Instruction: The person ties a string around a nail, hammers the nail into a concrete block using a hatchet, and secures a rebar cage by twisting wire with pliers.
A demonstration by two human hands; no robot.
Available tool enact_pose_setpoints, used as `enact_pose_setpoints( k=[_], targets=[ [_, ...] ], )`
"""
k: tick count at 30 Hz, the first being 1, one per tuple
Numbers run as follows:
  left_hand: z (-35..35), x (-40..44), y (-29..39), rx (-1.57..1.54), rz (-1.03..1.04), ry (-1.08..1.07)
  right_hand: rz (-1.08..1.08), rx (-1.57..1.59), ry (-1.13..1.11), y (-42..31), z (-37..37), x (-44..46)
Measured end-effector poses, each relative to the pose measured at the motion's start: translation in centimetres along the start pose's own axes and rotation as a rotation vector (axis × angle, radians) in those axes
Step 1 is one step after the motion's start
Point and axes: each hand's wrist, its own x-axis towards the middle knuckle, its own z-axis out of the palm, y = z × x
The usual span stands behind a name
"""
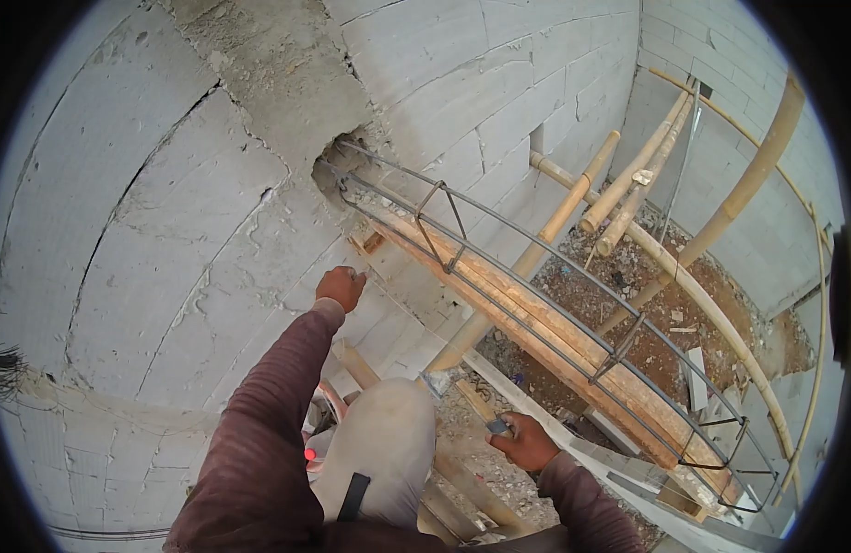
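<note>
The long grey steel rebar cage [451, 267] slants from the rough wall hole [330, 173] toward the lower right; the left hand [341, 289], clenched, contents unclear, is nearer its wall end. The right hand [527, 444] grasps a small grey object [498, 427].

We're looking from the wearer's head, the only view, facing forward and steeply down past the knee [378, 438], arms close in, block wall [158, 212] ahead, rubble floor [684, 304] well below.
</note>
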Motion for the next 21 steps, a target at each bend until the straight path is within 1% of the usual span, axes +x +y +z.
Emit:
enact_pose_setpoints(
  k=[2, 3, 5, 6, 7, 8, 10, 11, 14, 15, 18, 19, 21],
  targets=[
    [2.0, -0.9, 0.8, -0.034, 0.005, -0.054, 0.146, 0.159, -0.091, 0.5, 0.1, -0.7],
    [2.8, -1.1, 1.2, 0.002, 0.007, -0.152, 0.177, 0.23, -0.116, 0.6, 0.3, -1.3],
    [4.9, -1.7, 1.5, 0.119, 0.111, -0.273, 0.242, 0.37, -0.163, -0.6, -0.3, -2.7],
    [5.9, -2.0, 1.6, 0.175, 0.165, -0.331, 0.246, 0.408, -0.174, -0.9, -0.4, -3.3],
    [6.9, -2.4, 1.9, 0.214, 0.111, -0.43, 0.246, 0.444, -0.181, -1.1, -0.4, -3.8],
    [7.7, -2.9, 1.9, 0.24, 0.142, -0.477, 0.247, 0.481, -0.182, -1.3, -0.6, -4.4],
    [10.0, -3.9, 1.8, 0.288, 0.224, -0.568, 0.248, 0.464, -0.14, -2.1, -1.2, -5.3],
    [13.9, -3.3, -0.7, 0.373, 0.361, -0.584, 0.242, 0.46, -0.115, -2.6, -1.5, -5.8],
    [12.9, -6.0, 2.5, 0.346, 0.265, -0.737, 0.219, 0.461, -0.051, -3.1, -2.1, -7.4],
    [17.3, -5.5, -0.5, 0.34, 0.351, -0.74, 0.209, 0.462, -0.03, -2.9, -2.3, -7.9],
    [15.0, -8.1, 3.0, 0.29, 0.277, -0.768, 0.237, 0.318, -0.009, -1.3, -2.7, -9.3],
    [14.5, -8.7, 3.4, 0.276, 0.355, -0.721, 0.21, 0.269, 0.025, -0.9, -2.5, -9.4],
    [12.1, -9.0, 4.1, 0.116, 0.29, -0.705, 0.165, 0.172, 0.088, -0.2, -1.9, -9.6]
  ],
)
